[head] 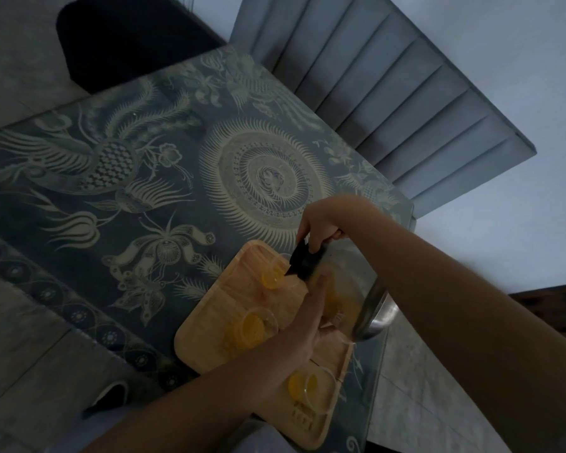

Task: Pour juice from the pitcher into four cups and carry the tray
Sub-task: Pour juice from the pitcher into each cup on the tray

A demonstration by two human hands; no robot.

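the clear glass pitcher with a black lid [311, 263] tilts over the light wooden tray [209, 335] on the table, right hand [324, 223] clenched round its top, left hand [307, 325] flat against its side. probably heavy, slippery, fragile.

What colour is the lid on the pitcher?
Black; the pitcher's lid shows best in the head view, under the right hand.

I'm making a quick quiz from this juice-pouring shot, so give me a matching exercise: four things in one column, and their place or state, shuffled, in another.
Things:
1. pitcher
2. wooden tray
3. right hand
4. left hand

Place or state:
A. flat against the pitcher's side
B. tilted over the tray
C. gripping the black lid end of the pitcher
D. lying on the patterned table, holding the cups

Pairs: 1-B, 2-D, 3-C, 4-A
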